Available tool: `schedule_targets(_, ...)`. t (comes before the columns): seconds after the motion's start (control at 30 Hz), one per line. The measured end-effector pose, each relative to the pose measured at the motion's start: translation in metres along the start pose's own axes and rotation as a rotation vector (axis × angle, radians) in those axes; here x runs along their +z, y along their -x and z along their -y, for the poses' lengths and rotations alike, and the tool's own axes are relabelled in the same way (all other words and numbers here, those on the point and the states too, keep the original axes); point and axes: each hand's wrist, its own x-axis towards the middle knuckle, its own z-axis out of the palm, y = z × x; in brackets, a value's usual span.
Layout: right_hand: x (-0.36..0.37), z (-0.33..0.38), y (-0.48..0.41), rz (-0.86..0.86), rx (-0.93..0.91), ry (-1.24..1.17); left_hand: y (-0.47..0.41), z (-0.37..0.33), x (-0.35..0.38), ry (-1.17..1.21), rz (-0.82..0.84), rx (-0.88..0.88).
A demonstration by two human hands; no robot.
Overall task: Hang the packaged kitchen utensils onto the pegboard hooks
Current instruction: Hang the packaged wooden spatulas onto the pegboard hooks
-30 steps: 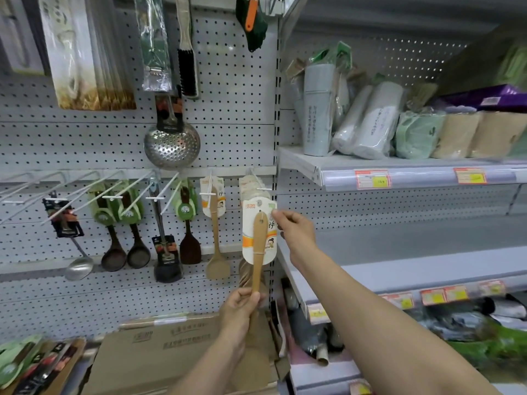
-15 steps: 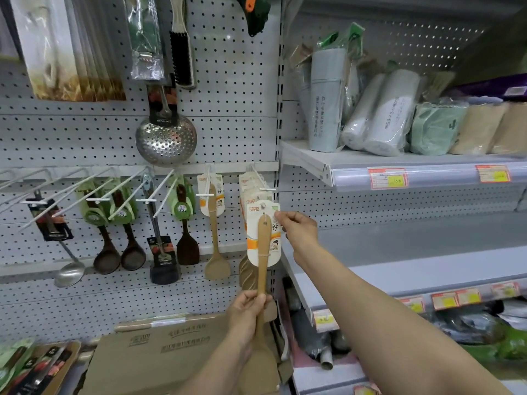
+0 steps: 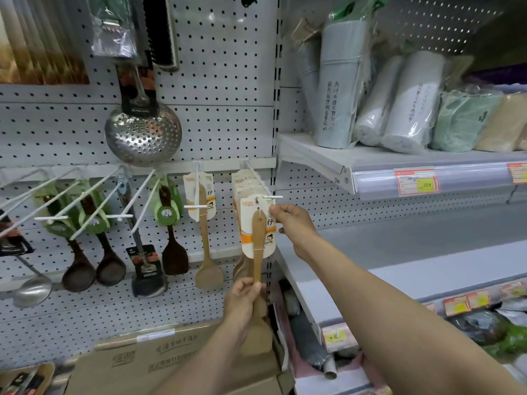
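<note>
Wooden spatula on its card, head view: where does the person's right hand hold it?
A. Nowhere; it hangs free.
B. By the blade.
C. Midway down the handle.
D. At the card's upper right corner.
D: the right hand pinches the card at its upper right corner beside the hook tip, while the left hand grips the wooden spatula lower down its handle.

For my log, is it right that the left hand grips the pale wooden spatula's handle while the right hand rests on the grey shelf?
No: the head view shows the right hand pinching the white card at the hook; the left hand grips the pale wooden spatula's handle.
</note>
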Motion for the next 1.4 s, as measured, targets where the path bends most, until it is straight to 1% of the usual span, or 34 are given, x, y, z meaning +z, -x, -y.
schedule_targets(0.2, 0.009, 0.003, -0.021, -0.002, -0.018, 0.033, -0.028, -0.006, -0.004, -0.003, 0.012, 0.032)
schedule_targets(0.37, 0.005, -0.002, -0.023, 0.014, -0.009, 0.025, -0.04, -0.001, -0.005, 0.011, 0.038, -0.012)
schedule_targets(0.47, -0.001, -0.003, -0.018, 0.037, -0.035, 0.021, -0.038, 0.003, -0.002, -0.011, 0.027, -0.006)
schedule_targets(0.63, -0.01, 0.0, -0.009, 0.061, -0.039, 0.055, -0.025, 0.003, 0.005, -0.024, -0.019, 0.012)
schedule_targets(0.73, -0.017, 0.004, -0.002, 0.037, -0.026, 0.119, -0.009, -0.008, 0.01, -0.067, -0.052, 0.016)
schedule_targets(0.8, -0.022, 0.005, 0.002, 0.003, -0.014, 0.168, 0.001, -0.019, 0.011, -0.068, -0.036, 0.01)
schedule_targets(0.87, -0.03, 0.004, 0.016, -0.025, 0.01, 0.224, 0.02, -0.028, 0.01, -0.079, -0.047, 0.045)
schedule_targets(0.93, -0.036, 0.003, 0.032, -0.035, 0.012, 0.29, 0.042, -0.037, 0.005, -0.125, -0.092, 0.108)
schedule_targets(1.03, -0.04, 0.002, 0.059, 0.003, -0.058, 0.492, 0.075, -0.054, -0.013, -0.25, -0.169, 0.223)
schedule_targets(1.17, -0.018, 0.006, 0.092, 0.173, -0.27, 0.834, 0.114, -0.076, -0.054, -0.562, -0.275, 0.33)
schedule_targets(1.3, 0.023, 0.019, 0.129, 0.304, -0.465, 1.013, 0.149, -0.102, -0.107, -0.92, -0.413, 0.393)
schedule_targets(1.4, 0.064, 0.032, 0.154, 0.378, -0.585, 1.075, 0.181, -0.121, -0.153, -1.112, -0.58, 0.41)
